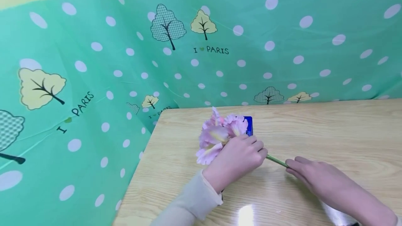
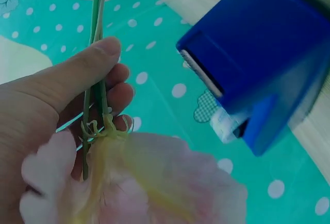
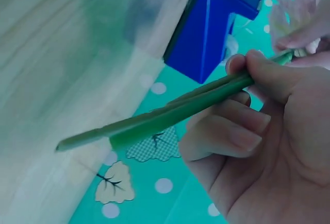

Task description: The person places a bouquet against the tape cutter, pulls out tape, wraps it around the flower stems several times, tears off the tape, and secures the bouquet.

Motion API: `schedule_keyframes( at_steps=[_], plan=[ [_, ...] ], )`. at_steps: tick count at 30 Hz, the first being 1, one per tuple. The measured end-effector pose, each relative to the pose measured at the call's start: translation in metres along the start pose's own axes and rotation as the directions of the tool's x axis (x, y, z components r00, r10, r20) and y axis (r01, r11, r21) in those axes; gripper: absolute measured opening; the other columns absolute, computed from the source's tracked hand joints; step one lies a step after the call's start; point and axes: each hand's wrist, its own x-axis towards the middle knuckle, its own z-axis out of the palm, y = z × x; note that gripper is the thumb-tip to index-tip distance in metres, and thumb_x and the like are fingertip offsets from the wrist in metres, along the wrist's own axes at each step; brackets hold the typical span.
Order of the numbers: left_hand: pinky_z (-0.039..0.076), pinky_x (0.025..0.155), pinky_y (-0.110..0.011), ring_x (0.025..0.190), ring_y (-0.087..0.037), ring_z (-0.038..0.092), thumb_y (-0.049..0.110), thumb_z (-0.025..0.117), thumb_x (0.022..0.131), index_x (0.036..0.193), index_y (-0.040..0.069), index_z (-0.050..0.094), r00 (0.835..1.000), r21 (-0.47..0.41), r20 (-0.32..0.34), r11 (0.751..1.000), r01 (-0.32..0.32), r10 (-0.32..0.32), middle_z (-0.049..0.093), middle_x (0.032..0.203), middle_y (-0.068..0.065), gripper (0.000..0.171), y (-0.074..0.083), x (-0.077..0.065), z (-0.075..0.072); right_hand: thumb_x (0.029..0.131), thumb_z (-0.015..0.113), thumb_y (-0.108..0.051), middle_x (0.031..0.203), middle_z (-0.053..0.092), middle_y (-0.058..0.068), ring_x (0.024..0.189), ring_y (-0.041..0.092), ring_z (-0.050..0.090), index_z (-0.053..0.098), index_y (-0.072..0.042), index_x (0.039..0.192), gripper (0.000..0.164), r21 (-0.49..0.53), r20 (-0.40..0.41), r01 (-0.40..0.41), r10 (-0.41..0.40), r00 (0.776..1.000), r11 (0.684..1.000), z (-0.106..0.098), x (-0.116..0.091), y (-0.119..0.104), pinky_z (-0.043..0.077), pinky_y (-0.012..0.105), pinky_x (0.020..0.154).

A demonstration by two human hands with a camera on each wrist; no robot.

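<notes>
A bunch of artificial flowers (image 1: 213,137) has ruffled pink-lilac petals with yellowish centres. My left hand (image 1: 237,156) grips its green stems just below the blooms; in the left wrist view the thumb (image 2: 95,59) presses the stems against the curled fingers. Farther down, my right hand (image 1: 323,180) pinches the lower stems (image 3: 170,113) between thumb and fingers. Two stem ends of unequal length stick out past that hand in the right wrist view. Behind the blooms stands a blue tape dispenser (image 1: 249,125), mostly hidden in the head view and touched by neither hand.
The light wood-grain table (image 1: 329,125) lies under both hands. A green polka-dot cloth (image 1: 282,58) with tree prints hangs along its back and left sides. Bright light reflections show on the near part of the tabletop.
</notes>
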Motion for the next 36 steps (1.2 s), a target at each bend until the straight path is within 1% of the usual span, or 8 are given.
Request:
schedule_keyframes(
  at_steps=[7,10,15,22,27,29,32,36],
  plan=[
    [0.043,0.067,-0.015,0.081,-0.002,0.061,0.026,0.065,0.095,0.096,0.029,0.074,1.000,-0.026,0.006,0.999,0.020,-0.020,0.069,0.090,0.017,0.009,0.002,-0.028,-0.003,0.100,0.059,-0.031,0.074,0.036,-0.021,0.058,-0.001,0.034,0.048,-0.034,0.085,0.018,0.020,0.118,0.051,-0.053,0.992,0.999,-0.001,0.003,-0.011,0.032,0.021,0.052],
    [0.043,0.068,-0.015,0.079,-0.002,0.060,0.023,0.066,0.094,0.094,0.027,0.073,0.999,-0.060,0.005,0.997,0.044,-0.044,0.069,0.089,0.017,0.009,0.001,-0.039,-0.001,0.100,0.058,-0.032,0.076,0.040,-0.022,0.059,-0.002,0.037,0.051,-0.036,0.087,0.015,0.028,0.175,0.037,-0.041,0.984,0.999,-0.002,0.008,-0.016,0.036,0.022,0.053],
    [0.040,0.065,-0.016,0.072,-0.002,0.057,0.013,0.066,0.090,0.083,0.027,0.070,0.997,-0.110,0.010,0.991,0.079,-0.079,0.066,0.080,0.017,0.016,0.001,-0.055,0.008,0.102,0.054,-0.035,0.079,0.045,-0.022,0.063,-0.004,0.042,0.058,-0.035,0.096,0.007,0.058,0.237,0.060,-0.072,0.969,0.996,-0.001,0.016,-0.020,0.042,0.025,0.054],
    [0.047,0.069,-0.017,0.073,-0.003,0.060,0.011,0.070,0.089,0.086,0.024,0.071,0.989,-0.190,-0.008,0.972,0.141,-0.145,0.068,0.081,0.014,0.013,-0.004,-0.068,0.019,0.101,0.056,-0.033,0.078,0.048,-0.022,0.063,-0.006,0.046,0.060,-0.031,0.093,0.008,0.074,0.155,0.174,-0.183,0.971,0.982,0.000,0.028,-0.023,0.045,0.026,0.053],
    [0.049,0.074,-0.017,0.077,-0.002,0.062,0.024,0.072,0.090,0.088,0.025,0.074,0.987,-0.241,0.034,0.957,0.161,-0.157,0.071,0.085,0.014,0.003,-0.007,-0.073,0.022,0.101,0.056,-0.035,0.075,0.045,-0.022,0.062,-0.005,0.041,0.056,-0.033,0.086,0.015,0.121,0.158,0.203,-0.221,0.962,0.972,-0.002,0.036,-0.020,0.041,0.024,0.053],
    [0.050,0.077,-0.017,0.080,-0.002,0.064,0.031,0.071,0.091,0.088,0.026,0.075,0.986,-0.263,0.044,0.950,0.169,-0.164,0.072,0.086,0.014,0.007,-0.008,-0.075,0.024,0.101,0.056,-0.036,0.074,0.044,-0.022,0.061,-0.004,0.039,0.057,-0.034,0.085,0.016,0.131,0.174,0.198,-0.219,0.960,0.971,-0.003,0.038,-0.019,0.039,0.024,0.053],
    [0.050,0.077,-0.017,0.079,-0.001,0.065,0.033,0.070,0.092,0.089,0.026,0.075,0.985,-0.307,0.053,0.936,0.173,-0.165,0.072,0.085,0.015,0.010,-0.008,-0.075,0.028,0.100,0.056,-0.039,0.079,0.053,-0.021,0.064,-0.001,0.050,0.061,-0.036,0.087,0.014,0.120,0.195,0.182,-0.203,0.960,0.976,-0.002,0.040,-0.016,0.047,0.029,0.056],
    [0.051,0.076,-0.016,0.077,0.000,0.065,0.032,0.069,0.093,0.095,0.026,0.075,0.987,-0.356,0.058,0.921,0.160,-0.149,0.073,0.088,0.014,0.009,-0.005,-0.075,0.036,0.099,0.058,-0.040,0.091,0.066,-0.016,0.077,0.010,0.067,0.063,-0.038,0.088,0.011,0.091,0.208,0.151,-0.167,0.964,0.984,-0.001,0.041,-0.011,0.056,0.040,0.065]
  ],
)
